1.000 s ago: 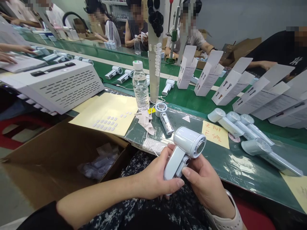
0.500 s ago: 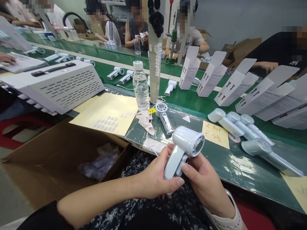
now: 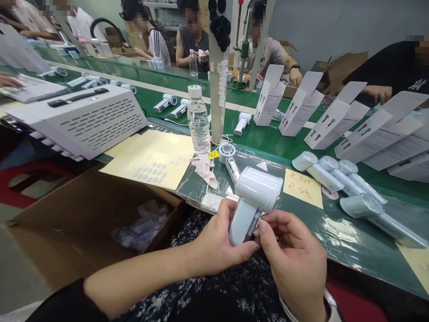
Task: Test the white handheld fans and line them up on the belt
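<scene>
My left hand [image 3: 219, 239] is wrapped round the handle of a pale blue handheld fan [image 3: 252, 200], head up, over my lap at the bench's near edge. My right hand [image 3: 292, 257] is curled against the right side of the handle, thumb and fingertips pinching at it; what they pinch is too small to name. A similar fan [image 3: 229, 161] lies on the plastic sheet just beyond. Several more fans [image 3: 338, 176] lie in a row to the right.
A water bottle [image 3: 199, 120] stands by a white post [image 3: 217, 71]. A yellow sheet with small stickers [image 3: 152, 156] lies left, a white perforated machine [image 3: 77, 118] further left. An open carton [image 3: 90, 223] sits below. White boxes [image 3: 301, 109] line the green belt; other people sit opposite.
The fan's head has turned away so its front opening no longer faces me, and the fan has risen slightly. My right fingers have closed onto the handle's side.
</scene>
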`<state>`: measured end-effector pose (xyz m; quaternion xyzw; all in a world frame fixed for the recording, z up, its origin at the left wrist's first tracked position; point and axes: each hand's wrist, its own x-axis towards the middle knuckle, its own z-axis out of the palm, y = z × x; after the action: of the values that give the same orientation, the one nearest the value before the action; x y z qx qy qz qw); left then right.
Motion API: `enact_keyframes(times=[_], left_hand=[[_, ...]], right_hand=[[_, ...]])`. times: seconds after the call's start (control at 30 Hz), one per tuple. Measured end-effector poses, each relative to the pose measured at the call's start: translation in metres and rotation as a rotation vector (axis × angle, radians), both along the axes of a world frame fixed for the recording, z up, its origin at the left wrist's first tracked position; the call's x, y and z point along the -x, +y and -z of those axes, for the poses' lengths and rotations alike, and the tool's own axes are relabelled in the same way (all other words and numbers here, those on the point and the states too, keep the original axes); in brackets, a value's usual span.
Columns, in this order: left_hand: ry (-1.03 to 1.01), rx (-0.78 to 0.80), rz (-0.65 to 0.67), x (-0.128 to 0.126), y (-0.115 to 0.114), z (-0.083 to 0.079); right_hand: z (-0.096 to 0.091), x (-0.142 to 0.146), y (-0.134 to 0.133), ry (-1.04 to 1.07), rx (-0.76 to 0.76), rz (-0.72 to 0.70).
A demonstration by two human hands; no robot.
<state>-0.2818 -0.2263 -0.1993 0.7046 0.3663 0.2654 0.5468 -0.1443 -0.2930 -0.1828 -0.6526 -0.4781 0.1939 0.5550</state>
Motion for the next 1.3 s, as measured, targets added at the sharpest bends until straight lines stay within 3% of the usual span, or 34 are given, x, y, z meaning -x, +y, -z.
enact_keyframes(times=[0.4, 0.7, 0.83, 0.97, 1.3], left_hand=[[0.073, -0.142, -0.056, 0.0, -0.005, -0.001], [0.054, -0.55, -0.11, 0.004, -0.005, 0.015], [0.055, -0.643, -0.124, 0.004, -0.004, 0.017], [0.073, -0.581, -0.113, 0.004, -0.005, 0.018], [0.047, -0.185, -0.028, 0.003, -0.006, 0.003]], right_hand=[[-0.007, 0.004, 0.003, -0.11, -0.012, 0.123], [-0.011, 0.007, 0.002, 0.072, 0.022, 0.081], [-0.01, 0.007, 0.003, 0.236, 0.045, 0.033], [-0.009, 0.005, 0.006, 0.338, 0.051, -0.032], [0.0, 0.005, 0.004, 0.491, 0.046, -0.059]])
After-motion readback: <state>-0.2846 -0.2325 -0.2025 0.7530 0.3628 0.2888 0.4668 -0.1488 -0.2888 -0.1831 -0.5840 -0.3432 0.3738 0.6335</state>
